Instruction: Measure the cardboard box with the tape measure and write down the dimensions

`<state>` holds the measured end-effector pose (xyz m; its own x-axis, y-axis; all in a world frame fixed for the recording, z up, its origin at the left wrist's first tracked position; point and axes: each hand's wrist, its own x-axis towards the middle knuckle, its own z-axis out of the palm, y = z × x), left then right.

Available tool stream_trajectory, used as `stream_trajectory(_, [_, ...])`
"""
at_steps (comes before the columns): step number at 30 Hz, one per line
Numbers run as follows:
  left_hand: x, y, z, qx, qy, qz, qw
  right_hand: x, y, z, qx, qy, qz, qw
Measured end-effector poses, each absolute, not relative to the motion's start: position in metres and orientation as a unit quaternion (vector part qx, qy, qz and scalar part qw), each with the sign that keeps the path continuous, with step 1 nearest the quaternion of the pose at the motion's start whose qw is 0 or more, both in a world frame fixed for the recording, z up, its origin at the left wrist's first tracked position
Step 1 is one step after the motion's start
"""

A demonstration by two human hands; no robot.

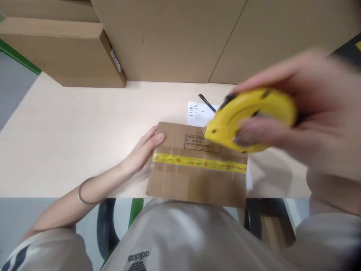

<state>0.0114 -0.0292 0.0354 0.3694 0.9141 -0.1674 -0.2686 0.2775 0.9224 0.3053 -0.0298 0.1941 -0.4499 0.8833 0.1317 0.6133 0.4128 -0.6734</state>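
A small brown cardboard box [175, 184] lies at the table's front edge, close to my body. Yellow tape [194, 162] with red marks runs across its upper face, below a printed label frame. My left hand [148, 145] grips the box at its far left corner, thumb on top; the other fingers are hidden. Raised above the right side of the box, my right hand [304, 109] is closed round a yellow tape measure [254, 101]. Its mouth points down and left toward the box. Motion blurs this hand, and no pulled-out blade can be made out.
A sheet of paper [196, 114] with writing lies behind the box, with a black pen [207, 102] on it. Large cardboard boxes [169, 41] line the back of the pale table [70, 131]. Another carton [64, 56] stands at the back left.
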Motion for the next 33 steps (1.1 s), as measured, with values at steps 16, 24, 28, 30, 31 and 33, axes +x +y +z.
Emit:
stream_trajectory(16, [0.029,-0.012,0.012,0.449,0.388,0.513,0.62,0.328,0.069,0.076,-0.679,-0.73,0.049,-0.059])
stream_trajectory(24, [0.025,-0.015,0.011,0.456,0.405,0.521,0.597,0.345,0.1,0.052,-0.605,-0.775,0.158,-0.088])
stream_trajectory(28, [0.029,-0.015,0.013,0.456,0.398,0.534,0.59,0.343,0.103,0.06,-0.561,-0.799,0.212,-0.045])
stream_trajectory(30, [0.031,-0.014,0.015,0.46,0.38,0.54,0.594,0.337,0.104,0.058,-0.573,-0.793,0.203,-0.043])
stream_trajectory(31, [0.032,-0.013,0.016,0.461,0.371,0.542,0.596,0.332,0.106,0.057,-0.586,-0.787,0.189,-0.043])
stream_trajectory(33, [0.033,-0.012,0.018,0.463,0.36,0.542,0.601,0.32,0.11,0.054,-0.611,-0.777,0.146,-0.031])
